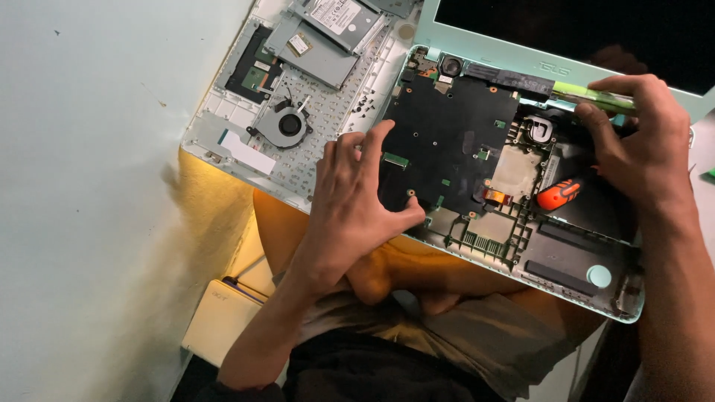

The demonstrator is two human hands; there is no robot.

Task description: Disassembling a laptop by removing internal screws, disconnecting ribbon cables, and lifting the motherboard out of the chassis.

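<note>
Pale wall at the side, an opened mint laptop base (566,286) across the person's lap. Left hand (357,205) lies spread, holding nothing, on the black motherboard (447,141); right hand (640,141) pinches a green pry tool (588,93) at the hinge. Prying hard might crack plastic.

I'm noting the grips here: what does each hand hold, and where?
The left hand lies on the black circuit board, thumb at its near edge. The right hand pinches a green strip at the laptop's hinge.

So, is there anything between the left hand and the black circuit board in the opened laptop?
Nothing visible: the left hand already rests directly on the black circuit board, fingers spread across its left edge.
</note>
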